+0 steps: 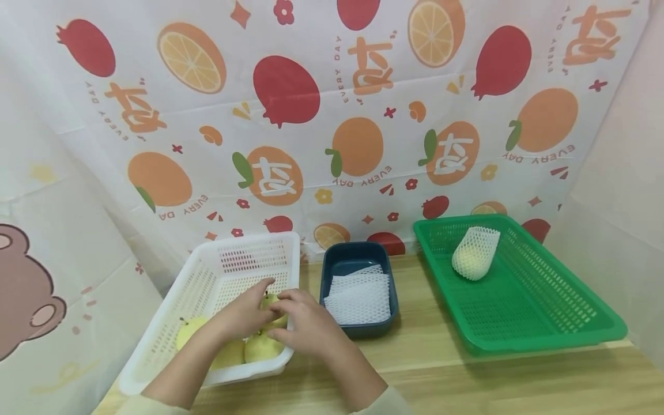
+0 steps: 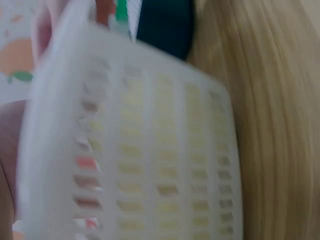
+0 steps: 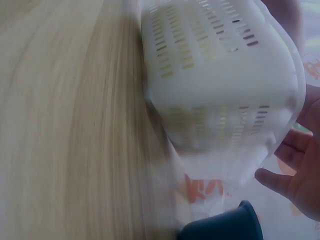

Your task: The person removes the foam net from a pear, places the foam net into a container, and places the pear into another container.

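Observation:
Several yellow-green pears lie in the near part of the white basket [image 1: 295,259], among them a front pear [image 1: 263,348]. Just above that one, another pear [image 1: 271,305] shows its stem between the hands. My left hand [image 1: 244,311] holds this pear between thumb and forefinger, its other fingers hidden. From the right, my right hand [image 1: 308,325] reaches over the basket rim, its fingertips right at the same pear. In the right wrist view, the right hand [image 3: 302,165] has its thumb and fingers spread apart. Blurred basket walls fill much of both wrist views.
A dark blue tray [image 1: 358,329] with white foam net sleeves [image 1: 360,297] stands right of the white basket. Farther right, a green basket [image 1: 510,317] holds one pear in a foam net [image 1: 473,256]. A fruit-print cloth [image 1: 321,75] hangs behind the wooden table [image 1: 415,369].

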`<state>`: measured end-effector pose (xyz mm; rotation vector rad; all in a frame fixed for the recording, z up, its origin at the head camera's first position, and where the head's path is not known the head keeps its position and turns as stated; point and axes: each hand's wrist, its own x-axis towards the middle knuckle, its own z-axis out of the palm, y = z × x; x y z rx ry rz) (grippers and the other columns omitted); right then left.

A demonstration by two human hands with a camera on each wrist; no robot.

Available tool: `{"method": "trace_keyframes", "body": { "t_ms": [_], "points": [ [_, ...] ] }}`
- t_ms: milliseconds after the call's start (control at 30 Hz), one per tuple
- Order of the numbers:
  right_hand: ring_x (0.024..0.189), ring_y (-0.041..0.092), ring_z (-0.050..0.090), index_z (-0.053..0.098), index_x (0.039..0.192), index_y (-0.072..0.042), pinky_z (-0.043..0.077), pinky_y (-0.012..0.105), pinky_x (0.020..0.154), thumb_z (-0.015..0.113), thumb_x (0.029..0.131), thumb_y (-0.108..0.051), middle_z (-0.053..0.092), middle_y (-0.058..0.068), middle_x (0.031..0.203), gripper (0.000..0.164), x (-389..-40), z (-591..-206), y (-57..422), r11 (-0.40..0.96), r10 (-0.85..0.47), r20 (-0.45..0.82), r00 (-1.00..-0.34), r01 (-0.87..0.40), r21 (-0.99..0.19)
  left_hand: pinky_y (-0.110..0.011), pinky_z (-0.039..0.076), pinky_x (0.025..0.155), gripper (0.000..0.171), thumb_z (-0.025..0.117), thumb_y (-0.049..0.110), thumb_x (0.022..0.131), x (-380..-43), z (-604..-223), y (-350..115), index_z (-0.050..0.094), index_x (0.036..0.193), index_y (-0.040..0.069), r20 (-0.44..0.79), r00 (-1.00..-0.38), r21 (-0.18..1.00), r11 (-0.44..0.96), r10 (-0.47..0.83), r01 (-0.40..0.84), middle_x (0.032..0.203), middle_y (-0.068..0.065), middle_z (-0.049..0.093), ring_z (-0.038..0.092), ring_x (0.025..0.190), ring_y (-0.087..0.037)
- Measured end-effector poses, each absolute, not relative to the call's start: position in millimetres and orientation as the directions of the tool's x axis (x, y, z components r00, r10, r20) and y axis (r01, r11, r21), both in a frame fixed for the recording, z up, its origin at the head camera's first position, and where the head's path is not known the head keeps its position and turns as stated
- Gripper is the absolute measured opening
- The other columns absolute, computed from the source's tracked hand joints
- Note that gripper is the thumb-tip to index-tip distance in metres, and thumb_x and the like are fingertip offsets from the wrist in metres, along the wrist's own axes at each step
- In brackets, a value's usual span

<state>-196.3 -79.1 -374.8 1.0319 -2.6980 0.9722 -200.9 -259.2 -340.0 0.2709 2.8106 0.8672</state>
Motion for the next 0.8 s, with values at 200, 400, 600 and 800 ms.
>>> {"method": "trace_keyframes", "body": {
  "t_ms": [200,400,600,800],
  "points": [
    [0.113,0.01,0.058,0.065,0.124,-0.019,0.05,0.026,0.095,0.071,0.088,-0.026,0.063,-0.007,0.124,0.037,-197.4,-379.1,-65.5,0.574,-0.507,0.444,-0.739,-0.674,-0.465,-0.058,0.035,0.11,0.07,0.066,0.013,0.087,-182.1,-331.8,-214.8,0.035,0.149,0.005,0.17,-0.956,0.56,0.775,0.24,0.294,0.154,-0.018,0.036,0.035,0.142,-0.039],
    [0.104,0.018,0.063,0.066,0.119,-0.011,0.053,0.033,0.091,0.074,0.082,-0.017,0.068,0.003,0.115,0.038,-203.7,-380.2,-44.9,0.656,-0.333,0.666,-0.667,-0.672,-0.344,-0.047,0.038,0.11,0.059,0.063,0.004,0.089,-169.5,-332.4,-164.5,0.046,0.144,0.012,0.326,-0.92,0.571,0.73,0.219,0.376,0.155,-0.008,0.039,0.038,0.143,-0.027],
    [0.106,0.019,0.062,0.066,0.115,-0.011,0.052,0.042,0.095,0.074,0.084,-0.01,0.068,0.003,0.11,0.031,-209.9,-383.2,-14.5,0.696,-0.17,0.709,-0.684,-0.593,-0.405,-0.041,0.045,0.105,0.049,0.066,0.008,0.09,-178.7,-336.6,-129.9,0.054,0.138,0.011,0.461,-0.86,0.595,0.643,0.217,0.482,0.151,-0.008,0.046,0.046,0.137,-0.025],
    [0.105,0.02,0.063,0.069,0.109,-0.013,0.052,0.043,0.096,0.073,0.088,-0.023,0.069,0.002,0.107,0.023,-221.4,-389.5,14.7,0.735,-0.158,0.668,-0.728,-0.538,-0.413,-0.047,0.045,0.105,0.047,0.07,0.018,0.09,-179.5,-354.7,-127.2,0.056,0.135,0.011,0.441,-0.873,0.604,0.65,0.21,0.461,0.145,-0.011,0.051,0.049,0.134,-0.029]
  ]
}}
